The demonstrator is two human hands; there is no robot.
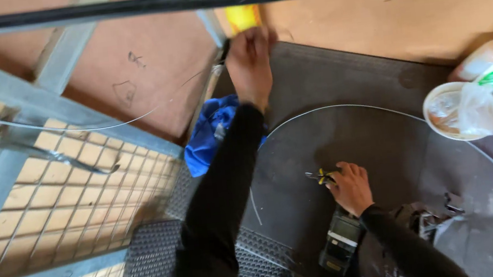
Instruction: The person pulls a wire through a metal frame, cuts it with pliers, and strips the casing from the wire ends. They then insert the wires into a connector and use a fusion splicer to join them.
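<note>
Two bare hands, left hand [248,64] pinching thin steel wire [133,117] at grey frame [25,98], wire running leftward, right hand [351,187] gripping yellow-handled pliers [320,177], jaws pointing left, on dark ribbed mat [345,84].

We see a dark rubber mat [380,117] on a brown board floor [380,12]. On it lie a blue cloth [209,133], a white bowl [449,110], a thin wire [379,108], and a black device [340,240].

We are seeing matt grey metal frame [19,99], thin shiny wire [342,108], ribbed black rubber mat [150,267], crumpled blue cloth [212,133], glossy white plastic bowl [434,104].
</note>
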